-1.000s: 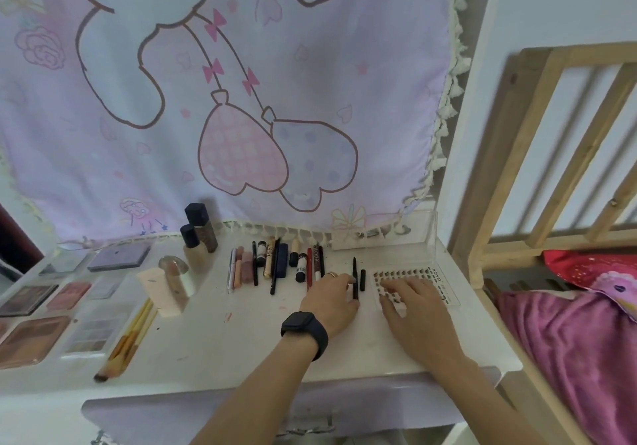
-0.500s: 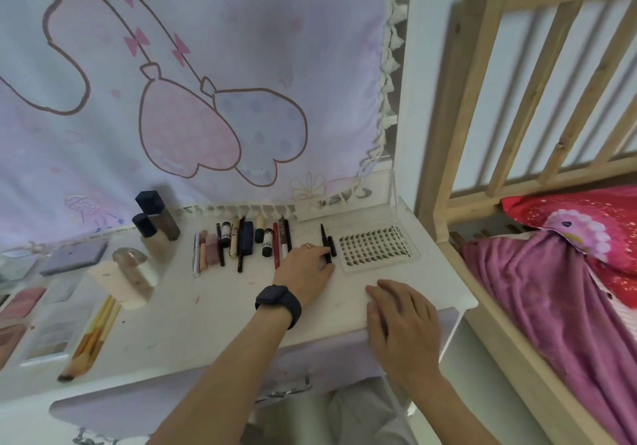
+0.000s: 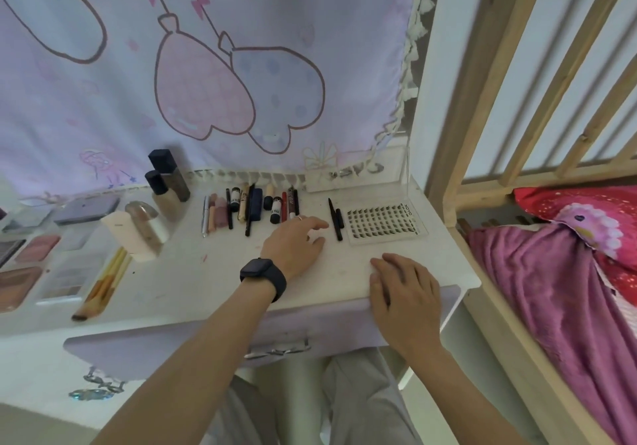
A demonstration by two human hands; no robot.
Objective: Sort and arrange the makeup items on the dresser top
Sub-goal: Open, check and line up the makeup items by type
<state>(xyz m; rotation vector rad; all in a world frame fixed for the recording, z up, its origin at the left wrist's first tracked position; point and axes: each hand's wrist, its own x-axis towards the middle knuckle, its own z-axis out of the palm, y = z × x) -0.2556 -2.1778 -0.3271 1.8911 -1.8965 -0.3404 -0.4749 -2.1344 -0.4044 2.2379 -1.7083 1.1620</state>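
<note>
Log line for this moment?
left hand: open, on white dresser top | right hand: open, at front edge | thin black eyeliner pen: beside clear lash tray

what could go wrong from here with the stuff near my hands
1. The left hand rests open right beside the black liner pen. A small nudge might roll it against the lash tray or out of line.
2. The lash tray lies near the right edge of the dresser top, next to the bed. A push from the right hand might slide it off.
</note>
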